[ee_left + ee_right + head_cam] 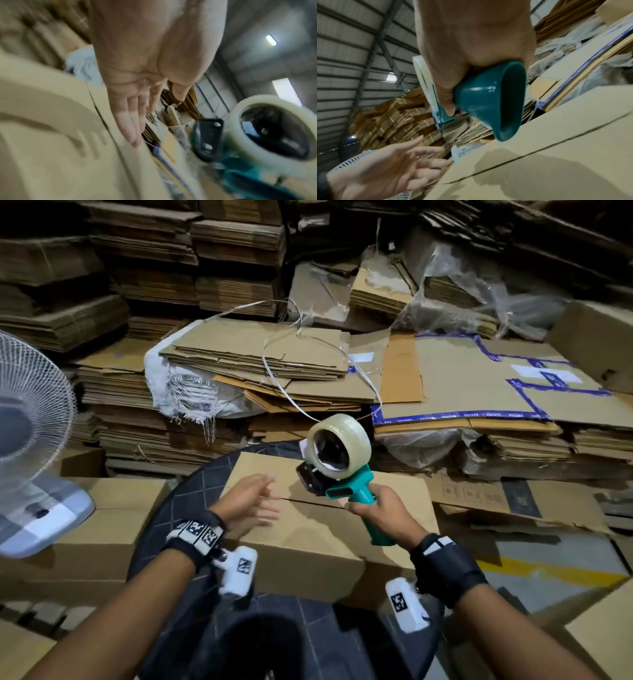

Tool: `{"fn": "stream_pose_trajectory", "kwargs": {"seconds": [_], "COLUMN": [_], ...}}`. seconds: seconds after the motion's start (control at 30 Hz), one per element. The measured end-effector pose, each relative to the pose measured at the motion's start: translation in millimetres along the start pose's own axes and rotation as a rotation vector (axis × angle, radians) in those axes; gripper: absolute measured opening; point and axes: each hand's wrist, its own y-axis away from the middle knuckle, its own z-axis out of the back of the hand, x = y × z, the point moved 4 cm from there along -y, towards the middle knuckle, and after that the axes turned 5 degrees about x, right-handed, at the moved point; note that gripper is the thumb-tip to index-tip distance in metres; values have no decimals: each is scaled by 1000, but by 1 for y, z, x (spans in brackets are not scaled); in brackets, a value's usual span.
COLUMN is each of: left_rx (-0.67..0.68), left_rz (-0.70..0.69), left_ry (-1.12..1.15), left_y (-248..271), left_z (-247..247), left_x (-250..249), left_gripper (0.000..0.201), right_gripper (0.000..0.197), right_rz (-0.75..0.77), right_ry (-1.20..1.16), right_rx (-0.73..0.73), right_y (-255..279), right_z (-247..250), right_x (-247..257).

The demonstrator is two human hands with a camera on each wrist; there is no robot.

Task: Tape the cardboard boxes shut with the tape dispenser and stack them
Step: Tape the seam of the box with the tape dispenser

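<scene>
The right hand (pixel 383 506) grips the teal handle of the tape dispenser (pixel 337 470), held above the cardboard box (pixel 318 529); the right wrist view alone shows the handle's hollow end (pixel 508 100). The left hand (pixel 248 501) is spread, fingers straight, over the box's left part; contact is unclear. Only the head view shows the box on a dark round table (pixel 191 494), a fan (pixel 30 419) to the left.

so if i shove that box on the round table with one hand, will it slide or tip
The box is broad with a flat top, so it would probably slide, not tip. Its top seam shows no tape, so the flaps may give if pressed. Weight cannot be judged. The right hand holds the tape dispenser; the left hand is free.
</scene>
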Motion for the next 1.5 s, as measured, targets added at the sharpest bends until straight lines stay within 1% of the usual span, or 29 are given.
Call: {"fn": "stream_pose_trajectory", "kwargs": {"seconds": [0.03, 0.07, 0.1, 0.13, 0.2, 0.33, 0.4, 0.47, 0.53, 0.63, 0.7, 0.8, 0.87, 0.97, 1.03, 1.1, 1.17, 1.23, 1.3, 1.37, 1.43, 1.5], "left_rx": [129, 214, 258, 270, 258, 219, 144, 106, 157, 229, 234, 204, 198, 171, 126, 61, -7, -95, -170, -153, -135, -165], "left_rz": [51, 66, 52, 33, 18, 53, 91, 114, 117, 68, 51, 61, 65, 100, 128, 125, 114, 105, 107, 99, 76, 40], "left_ry": [224, 408, 555, 667, 799, 901, 958, 1014, 1065, 1118, 1144, 1184, 1184, 1112, 1024, 911, 756, 642, 563, 489, 404, 316], "left_y": [-1, -2, -5, -6, -7, -2, -2, -1, 2, 8, 9, 10, 9, 6, 3, -2, -6, -7, -9, -10, -12, -20], "left_z": [-13, -21, -22, -20, -10, 13, 27, 38, 44, 54, 63, 77, 84, 93, 98, 103, 110, 131, 161, 181, 187, 186], "left_x": [-8, -16, -21, -26, -27, -16, -1, 12, 17, 10, 7, 9, 13, 19, 20, 17, 15, 19, 29, 31, 29, 28], "left_gripper": [46, 53, 57, 59, 57, 54, 45, 43, 44, 44, 46, 42, 44, 46, 32, 19, 15, 17, 21, 18, 16, 14], "right_gripper": [16, 17, 20, 25, 30, 18, 14, 12, 12, 12, 13, 18, 20, 19, 19, 21, 26, 27, 23, 21, 15, 7], "right_rz": [38, 67, 83, 87, 77, 67, 62, 62, 55, 37, 26, 11, 13, 23, 30, 33, 27, 17, 3, -11, -22, -30], "right_ry": [-29, -55, -85, -111, -152, -190, -198, -195, -191, -195, -220, -265, -275, -280, -246, -213, -187, -174, -185, -131, -38, 21], "right_rx": [50, 94, 128, 155, 200, 271, 296, 308, 327, 351, 372, 400, 417, 423, 414, 405, 409, 402, 372, 356, 356, 346], "right_y": [-4, -8, -12, -17, -26, -39, -46, -53, -59, -67, -71, -75, -77, -78, -79, -80, -80, -79, -76, -78, -80, -87], "right_z": [-9, -18, -26, -33, -44, -60, -66, -72, -79, -91, -100, -111, -117, -123, -126, -129, -130, -126, -112, -99, -96, -99], "right_x": [12, 23, 32, 40, 52, 71, 80, 89, 99, 109, 113, 117, 121, 126, 127, 128, 127, 125, 121, 116, 114, 111]}}
